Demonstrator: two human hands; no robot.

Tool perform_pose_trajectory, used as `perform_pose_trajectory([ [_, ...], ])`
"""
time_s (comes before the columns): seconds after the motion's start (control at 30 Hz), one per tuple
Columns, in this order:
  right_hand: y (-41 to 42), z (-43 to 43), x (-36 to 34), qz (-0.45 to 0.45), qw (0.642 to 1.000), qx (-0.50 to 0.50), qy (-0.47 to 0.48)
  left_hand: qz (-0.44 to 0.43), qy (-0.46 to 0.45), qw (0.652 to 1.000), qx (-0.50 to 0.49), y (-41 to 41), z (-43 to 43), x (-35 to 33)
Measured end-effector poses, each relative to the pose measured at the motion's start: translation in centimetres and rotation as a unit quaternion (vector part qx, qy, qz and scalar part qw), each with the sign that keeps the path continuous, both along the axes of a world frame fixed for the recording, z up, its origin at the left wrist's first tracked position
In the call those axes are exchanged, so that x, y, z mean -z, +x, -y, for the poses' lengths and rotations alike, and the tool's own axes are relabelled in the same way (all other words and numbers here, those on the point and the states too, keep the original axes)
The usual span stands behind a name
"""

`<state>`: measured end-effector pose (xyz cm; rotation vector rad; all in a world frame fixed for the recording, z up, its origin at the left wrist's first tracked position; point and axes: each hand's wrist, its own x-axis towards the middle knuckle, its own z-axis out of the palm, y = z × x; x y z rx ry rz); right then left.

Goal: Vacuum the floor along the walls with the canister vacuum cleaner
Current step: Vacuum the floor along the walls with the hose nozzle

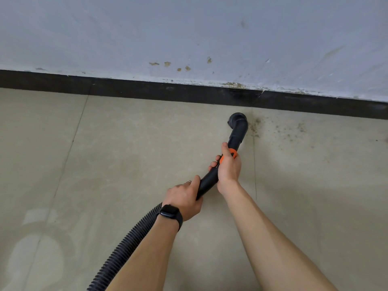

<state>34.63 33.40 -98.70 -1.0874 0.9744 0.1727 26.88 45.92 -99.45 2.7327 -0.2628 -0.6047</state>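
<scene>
We grip the wand (212, 177) with both hands, right hand (227, 166) and left hand (184, 198) curled around it; the nozzle (237, 120) sits near the baseboard (126, 89), with dirt (279, 129) remaining rightward.

bare indoor room: tiled floor (126, 143), black skirting (147, 89), stained painted wall (189, 34).

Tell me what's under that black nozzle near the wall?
Pale floor tile lies under the nozzle, with dirt specks just to its right. Whether any dirt sits beneath its mouth cannot be seen; the nozzle covers that spot.
</scene>
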Motion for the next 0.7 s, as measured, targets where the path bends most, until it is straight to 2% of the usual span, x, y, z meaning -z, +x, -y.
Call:
perform_pose_trajectory([
  [0.33, 3.7, 0.0, 0.4, 0.003, 1.0, -0.007, 0.003, 0.014, 0.01, 1.0, -0.004, 3.2, 0.3, 0.4],
  [0.47, 4.2, -3.2, 0.7, 0.009, 1.0, -0.023, 0.005, 0.027, 0.029, 0.999, -0.028, 3.1, -2.5, 0.6],
  [0.7, 4.2, -10.0, 0.9, 0.01, 0.998, -0.062, -0.02, 0.017, 0.01, 0.996, -0.083, 2.8, -9.0, 0.5],
])
